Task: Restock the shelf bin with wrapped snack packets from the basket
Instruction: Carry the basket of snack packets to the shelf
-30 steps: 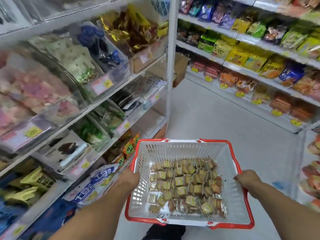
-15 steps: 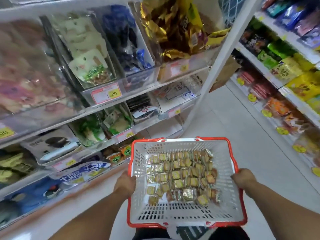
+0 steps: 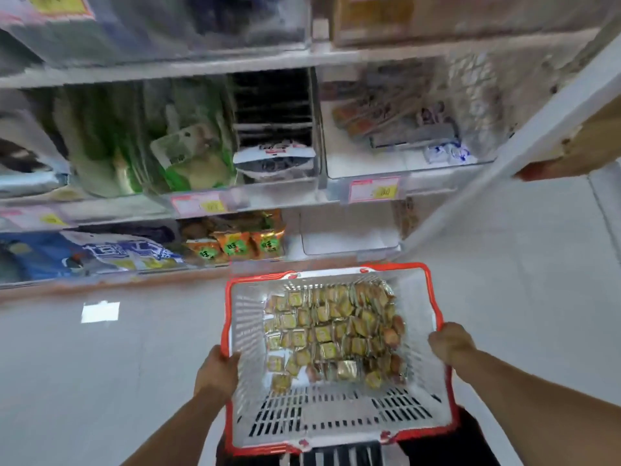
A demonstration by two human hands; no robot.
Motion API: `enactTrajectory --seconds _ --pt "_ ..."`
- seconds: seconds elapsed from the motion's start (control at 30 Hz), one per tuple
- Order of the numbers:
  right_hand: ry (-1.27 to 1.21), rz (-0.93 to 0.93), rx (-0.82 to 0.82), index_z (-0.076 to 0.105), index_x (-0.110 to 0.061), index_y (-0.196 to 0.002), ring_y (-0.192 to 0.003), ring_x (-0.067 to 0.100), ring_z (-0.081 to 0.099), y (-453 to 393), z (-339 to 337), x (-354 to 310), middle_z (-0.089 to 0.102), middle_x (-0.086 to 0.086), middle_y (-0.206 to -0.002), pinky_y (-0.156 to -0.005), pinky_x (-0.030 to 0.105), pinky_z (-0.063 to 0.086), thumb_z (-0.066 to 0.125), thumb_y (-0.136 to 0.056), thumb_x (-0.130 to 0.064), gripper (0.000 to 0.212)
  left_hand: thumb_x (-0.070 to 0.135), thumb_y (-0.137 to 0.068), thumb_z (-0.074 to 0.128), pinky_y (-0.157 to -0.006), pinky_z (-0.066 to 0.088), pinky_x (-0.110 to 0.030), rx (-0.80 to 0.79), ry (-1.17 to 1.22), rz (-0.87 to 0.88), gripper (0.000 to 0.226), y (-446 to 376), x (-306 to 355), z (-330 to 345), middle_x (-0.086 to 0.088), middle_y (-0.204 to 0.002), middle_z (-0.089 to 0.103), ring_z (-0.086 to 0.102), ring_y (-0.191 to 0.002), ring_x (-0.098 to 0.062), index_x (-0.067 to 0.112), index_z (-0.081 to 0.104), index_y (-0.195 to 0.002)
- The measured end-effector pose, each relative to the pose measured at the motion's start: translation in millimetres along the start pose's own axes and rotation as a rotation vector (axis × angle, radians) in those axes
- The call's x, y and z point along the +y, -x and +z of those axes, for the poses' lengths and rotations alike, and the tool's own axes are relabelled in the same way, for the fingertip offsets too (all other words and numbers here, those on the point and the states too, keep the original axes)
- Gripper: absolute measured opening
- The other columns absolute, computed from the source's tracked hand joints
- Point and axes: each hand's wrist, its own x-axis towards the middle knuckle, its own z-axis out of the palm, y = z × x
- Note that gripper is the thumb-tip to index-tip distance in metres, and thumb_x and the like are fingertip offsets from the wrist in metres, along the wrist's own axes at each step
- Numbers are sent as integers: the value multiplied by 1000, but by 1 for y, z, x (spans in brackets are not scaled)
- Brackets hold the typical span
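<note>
I carry a white plastic basket (image 3: 339, 422) with a red rim low in front of me. Several small wrapped snack packets (image 3: 331, 334), yellow-gold and brown, lie in a heap on its floor. My left hand (image 3: 217, 366) grips the basket's left rim, thumb over the edge. My right hand (image 3: 450, 343) grips the right rim. Just beyond the basket, on the bottom shelf, stands a clear bin (image 3: 349, 235) that looks empty. To its left is a bin of orange and green packets (image 3: 237, 245).
Shelves of clear bins with price tags (image 3: 373, 190) fill the upper view, blurred. A white upright post (image 3: 524, 136) slants at the right, with a cardboard box (image 3: 578, 149) behind it. Pale tiled floor (image 3: 100, 364) spreads left and right of the basket.
The view has swung left and down to face the lower shelves squarely. The basket stays in both hands and now sits close to the bottom shelf.
</note>
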Motion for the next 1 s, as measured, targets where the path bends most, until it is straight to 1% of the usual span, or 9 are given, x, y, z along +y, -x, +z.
enactTrajectory --seconds 0.2,0.37,0.47,0.53,0.6,0.77,0.83,0.9,1.0 --pt "25 -24 -30 62 6 -118 -95 35 65 -101 70 1 67 23 -114 -71 29 47 53 -94 -8 29 28 -103 58 -71 39 -34 41 15 -28 15 -73 -21 79 -9 -90 63 55 -75 -26 15 54 -96" --pt "5 -47 -45 65 2 -102 -69 24 60 -179 138 10 64 11 -83 -49 24 40 55 -93 -9 18 28 -102 57 -78 44 -38 86 10 -15 13 -159 -35 138 -17 -100 70 66 -102 -40 16 55 -97" --pt "1 -98 -56 62 -3 -86 -65 21 58 -222 166 4 63 10 -79 -53 24 42 60 -89 -9 7 29 -102 56 -79 44 -37 127 9 9 13 -207 -44 167 -18 -107 71 66 -104 -39 16 56 -100" --pt "17 -125 -78 52 -8 -74 -62 19 51 -244 180 -4 55 6 -75 -55 24 38 61 -89 -11 18 29 -103 55 -80 44 -37 144 8 16 17 -235 -50 183 -19 -110 71 66 -106 -40 12 59 -106" --pt "71 -164 -116 49 -9 -76 -65 19 49 -259 191 -8 51 4 -74 -52 24 34 61 -89 -15 19 25 -102 54 -86 47 -38 146 -3 1 21 -259 -51 194 -21 -114 71 65 -109 -40 8 60 -112" --pt "14 -328 -75 58 -10 -94 -80 23 58 -282 206 -14 62 6 -88 -62 22 42 59 -87 -13 8 14 -99 51 -94 48 -37 153 -6 -55 26 -292 -43 203 -24 -128 65 62 -119 -39 2 57 -122" --pt "13 -352 -63 57 -10 -96 -80 22 59 -281 206 -16 61 3 -86 -59 21 42 58 -88 -13 9 13 -102 49 -95 50 -35 143 -21 -34 17 -289 -38 205 -22 -132 63 62 -122 -37 3 58 -112" --pt "14 -375 -39 56 -10 -101 -89 25 61 -282 205 -16 62 7 -98 -68 22 44 57 -89 -13 12 15 -101 51 -97 49 -35 171 -12 -29 13 -279 -33 207 -22 -136 60 60 -124 -37 5 55 -108" --pt "-33 -387 59 48 -4 -117 -112 33 60 -270 208 -16 60 17 -125 -87 31 50 54 -91 -14 29 22 -93 60 -106 44 -44 279 -18 -2 57 -256 -23 215 -20 -142 48 51 -130 -38 2 40 -142"
